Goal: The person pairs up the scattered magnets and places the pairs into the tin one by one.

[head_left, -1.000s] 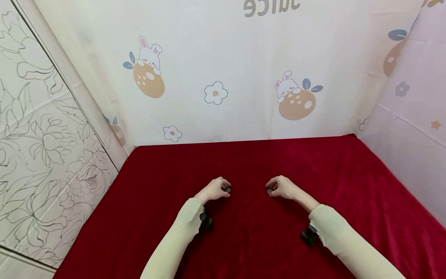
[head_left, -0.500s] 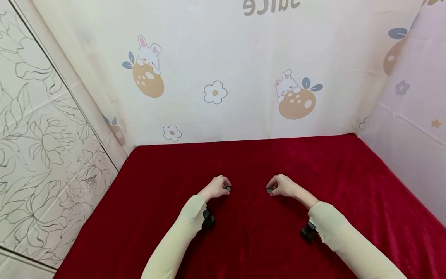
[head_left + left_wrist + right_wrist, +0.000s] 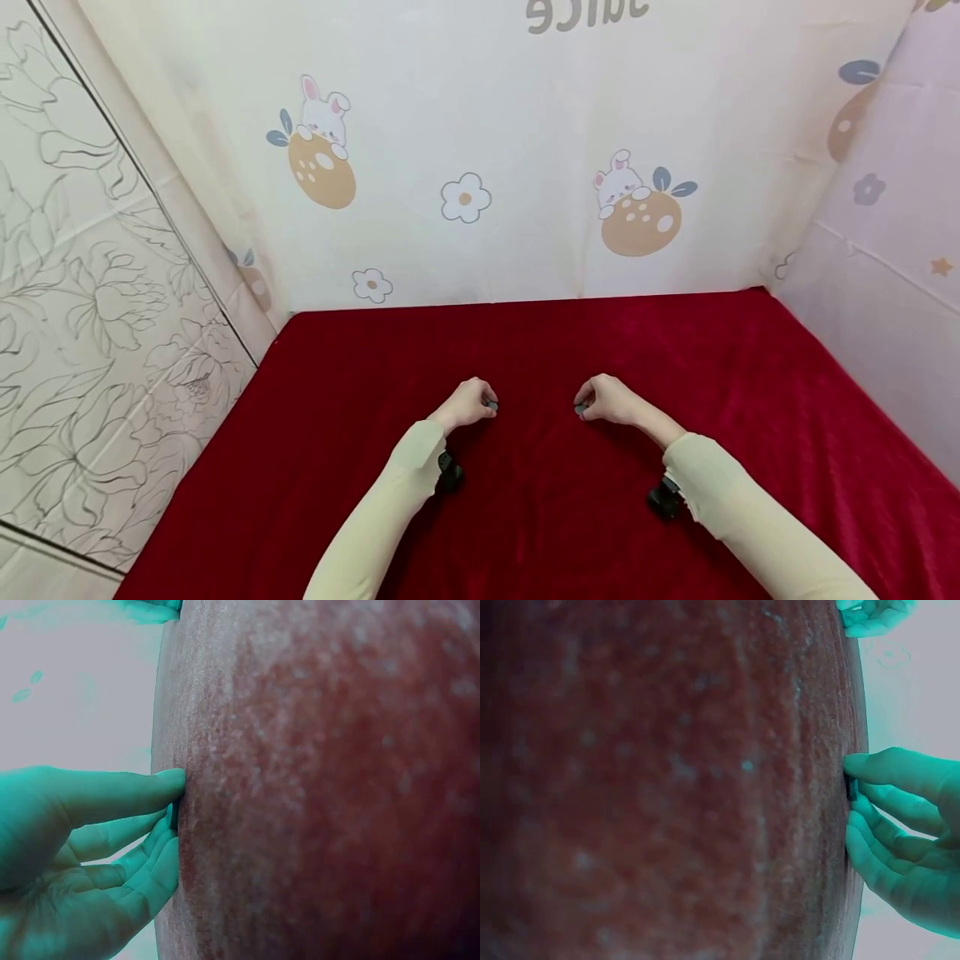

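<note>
Near the middle of the red cloth, my left hand (image 3: 463,404) pinches a small grey disc (image 3: 492,406) between thumb and fingers. In the left wrist view the thumb (image 3: 127,791) is on one side of the dark disc (image 3: 173,815) and the curled fingers on the other, fingertips right at the cloth. A short way to the right, my right hand (image 3: 613,402) holds a second small grey disc (image 3: 581,409) the same way. The right wrist view shows that disc's dark edge (image 3: 853,787) low against the cloth, partly hidden by the fingers. The two hands face each other, a gap between them.
Red velvet cloth (image 3: 532,500) covers the table. Behind it hangs a pale curtain (image 3: 525,242) with bunnies and flowers; a floral panel (image 3: 97,333) stands at the left. A black wrist camera (image 3: 451,473) sits under the left sleeve, another camera (image 3: 663,498) under the right.
My left hand has shifted slightly forward and to the right, and its thumb and fingers have drawn closer round the disc. The right hand has hardly moved.
</note>
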Tool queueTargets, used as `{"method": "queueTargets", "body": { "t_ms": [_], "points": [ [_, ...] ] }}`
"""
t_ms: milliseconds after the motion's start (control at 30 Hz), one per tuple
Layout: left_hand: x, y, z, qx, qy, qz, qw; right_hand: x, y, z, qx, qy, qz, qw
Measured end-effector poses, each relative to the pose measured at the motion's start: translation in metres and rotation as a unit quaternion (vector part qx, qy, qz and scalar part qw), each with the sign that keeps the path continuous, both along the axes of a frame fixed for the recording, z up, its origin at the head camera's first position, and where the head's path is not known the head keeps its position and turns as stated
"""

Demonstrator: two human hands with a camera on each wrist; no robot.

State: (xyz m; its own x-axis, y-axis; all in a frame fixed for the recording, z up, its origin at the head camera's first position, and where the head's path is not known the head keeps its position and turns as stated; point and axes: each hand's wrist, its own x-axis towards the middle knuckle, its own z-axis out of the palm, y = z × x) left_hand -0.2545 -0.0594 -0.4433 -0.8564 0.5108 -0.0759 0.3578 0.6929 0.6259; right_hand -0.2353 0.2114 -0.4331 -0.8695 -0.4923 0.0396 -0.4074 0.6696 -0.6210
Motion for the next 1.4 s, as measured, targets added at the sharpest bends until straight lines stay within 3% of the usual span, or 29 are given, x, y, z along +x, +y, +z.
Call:
{"method": "queueTargets", "body": {
  "t_ms": [1400],
  "points": [
    [0.006,0.029,0.003,-0.004,0.01,-0.039,0.9992,-0.001,-0.037,0.003,0.001,0.001,0.037,0.9993]
  ]
}}
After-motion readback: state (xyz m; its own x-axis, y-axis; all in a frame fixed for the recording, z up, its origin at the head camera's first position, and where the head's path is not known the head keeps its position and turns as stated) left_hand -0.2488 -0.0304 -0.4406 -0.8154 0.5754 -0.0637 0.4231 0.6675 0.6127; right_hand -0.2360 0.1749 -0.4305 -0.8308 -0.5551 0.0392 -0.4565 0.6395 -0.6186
